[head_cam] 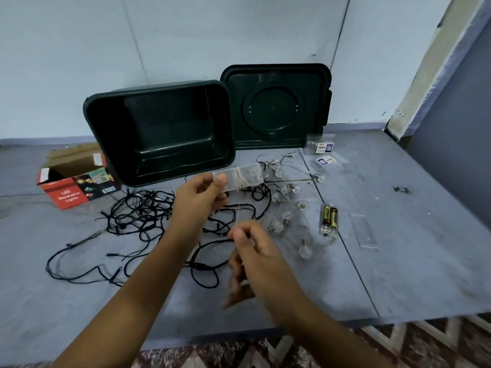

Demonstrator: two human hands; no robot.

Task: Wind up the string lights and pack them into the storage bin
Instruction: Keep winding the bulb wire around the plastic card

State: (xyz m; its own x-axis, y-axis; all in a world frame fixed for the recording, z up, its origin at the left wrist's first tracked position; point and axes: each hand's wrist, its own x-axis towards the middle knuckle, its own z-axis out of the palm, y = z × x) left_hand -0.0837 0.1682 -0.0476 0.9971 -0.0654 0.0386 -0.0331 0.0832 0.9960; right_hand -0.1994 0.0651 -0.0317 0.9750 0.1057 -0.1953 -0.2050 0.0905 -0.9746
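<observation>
In the middle of the frame the left hand (202, 195) holds a clear flat case (248, 176) up off the floor. Its thumb and fingers pinch the left end of the case. A thin wire (238, 215) is wound round the middle of the case and runs down to the right hand (252, 248), just below. The right thumb and first finger pinch the wire. The other fingers are curled in and look blurry.

The dark green storage bin (170, 128) is in the upper middle. It is tipped on its side, with its open mouth facing the camera. Its lid (276, 107) leans on the wall just to the right.

Black string lights (138, 216) lie in a messy heap on the grey floor (398, 261), left of the hands and under them. Clear round bulbs (288, 208) on thin wire lie loose to the right of the hands. Farther right, two batteries (329, 217) sit in a clear holder, and a clear cover (364, 232) lies near them.

A red box (70, 193) sits open at the left — just beside the bin. Small packets (322, 148) lie by the lid's lower right corner. A patterned rug (398, 346) runs along the bottom edge.
</observation>
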